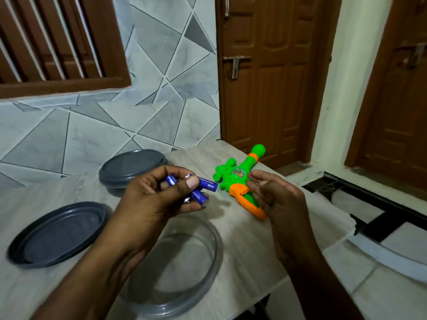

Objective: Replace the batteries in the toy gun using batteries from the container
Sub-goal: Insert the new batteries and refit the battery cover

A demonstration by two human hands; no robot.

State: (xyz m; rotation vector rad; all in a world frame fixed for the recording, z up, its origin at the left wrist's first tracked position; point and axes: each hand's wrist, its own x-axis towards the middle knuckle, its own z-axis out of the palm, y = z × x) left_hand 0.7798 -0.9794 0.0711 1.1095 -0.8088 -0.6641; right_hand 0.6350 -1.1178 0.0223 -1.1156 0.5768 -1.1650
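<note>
My left hand (152, 195) grips three blue batteries (203, 184) in its curled fingers, held above the table to the left of the toy gun. The green and orange toy gun (240, 179) lies flat on the table, muzzle pointing away. My right hand (275, 199) hovers over the gun's orange grip with relaxed, slightly curled fingers and holds nothing. A clear round container (208, 262) stands open below my left hand; I see nothing inside it.
The container's grey lid (57, 234) lies upturned at the left. A second container with a grey lid on (131, 167) stands at the back by the tiled wall. The table's right edge (323, 250) drops to the floor; brown doors stand behind.
</note>
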